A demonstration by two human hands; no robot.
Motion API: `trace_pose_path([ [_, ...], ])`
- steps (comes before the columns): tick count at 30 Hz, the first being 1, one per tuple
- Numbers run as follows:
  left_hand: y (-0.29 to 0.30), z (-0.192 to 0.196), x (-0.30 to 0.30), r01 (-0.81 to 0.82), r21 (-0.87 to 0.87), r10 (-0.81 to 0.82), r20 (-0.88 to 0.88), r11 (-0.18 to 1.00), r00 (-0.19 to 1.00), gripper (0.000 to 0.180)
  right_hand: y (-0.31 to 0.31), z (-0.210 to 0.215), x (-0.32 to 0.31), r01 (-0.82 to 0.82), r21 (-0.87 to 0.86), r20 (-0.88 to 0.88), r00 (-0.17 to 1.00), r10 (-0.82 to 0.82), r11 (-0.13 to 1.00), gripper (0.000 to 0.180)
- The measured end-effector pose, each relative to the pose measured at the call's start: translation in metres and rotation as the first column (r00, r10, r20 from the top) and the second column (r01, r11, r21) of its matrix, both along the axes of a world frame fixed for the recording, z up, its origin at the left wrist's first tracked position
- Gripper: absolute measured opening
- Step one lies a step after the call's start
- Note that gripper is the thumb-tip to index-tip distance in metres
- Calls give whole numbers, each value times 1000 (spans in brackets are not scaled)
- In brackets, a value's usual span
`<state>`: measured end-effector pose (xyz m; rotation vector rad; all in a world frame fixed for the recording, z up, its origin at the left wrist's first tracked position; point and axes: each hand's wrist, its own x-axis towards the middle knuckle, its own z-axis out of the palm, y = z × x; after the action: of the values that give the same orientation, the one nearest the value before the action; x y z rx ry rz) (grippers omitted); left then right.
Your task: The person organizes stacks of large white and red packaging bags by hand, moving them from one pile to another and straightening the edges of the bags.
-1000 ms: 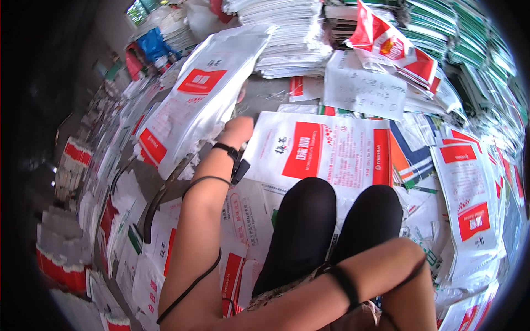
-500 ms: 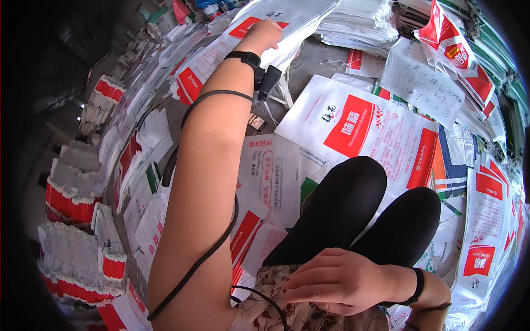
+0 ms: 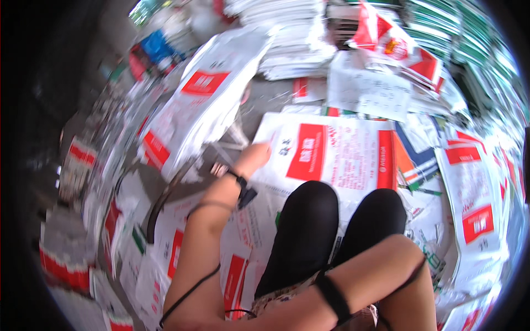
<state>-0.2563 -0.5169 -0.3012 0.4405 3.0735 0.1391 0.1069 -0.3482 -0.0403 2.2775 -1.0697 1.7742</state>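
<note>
A flat white sack (image 3: pixel 353 160) with red printed panels lies in front of my knees. My left hand (image 3: pixel 254 158) is at the sack's left edge, its fingers curled closed; blur hides what they hold, if anything. My right forearm crosses my lap toward the left. The bit of my right hand (image 3: pixel 276 319) that shows is at the lower edge beside my left arm, and its fingers cannot be made out. Beyond my left hand lies a stack of long white and red sacks (image 3: pixel 190 118).
Thick white sack stacks (image 3: pixel 292 41) stand at the back, green-edged ones (image 3: pixel 436 33) at the far right. A handwritten sheet (image 3: pixel 381 91) lies behind the flat sack. More red and white sacks (image 3: pixel 475 204) lie at my right; bundles (image 3: pixel 66 265) at left.
My left hand has come back from the far sack stack to the flat sack's left edge. My right arm has swung across my lap. The view has shifted.
</note>
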Motion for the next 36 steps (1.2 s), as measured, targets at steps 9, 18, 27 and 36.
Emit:
trace_pose_path([
  [9,33,-69,42,186,-4,-180,247,982,952,31,6,-1,-12,19,-5,24,1000,-19,1000,26],
  [18,42,-74,38,216,-29,-201,259,976,945,32,9,2,-18,51,6,55,997,-51,999,27],
  [27,69,-68,38,289,-62,-257,309,955,916,34,17,-1,-24,98,27,71,992,-100,995,27],
  [36,71,-62,35,343,-73,-300,337,937,893,31,31,-10,-23,155,41,146,976,-159,987,28],
])
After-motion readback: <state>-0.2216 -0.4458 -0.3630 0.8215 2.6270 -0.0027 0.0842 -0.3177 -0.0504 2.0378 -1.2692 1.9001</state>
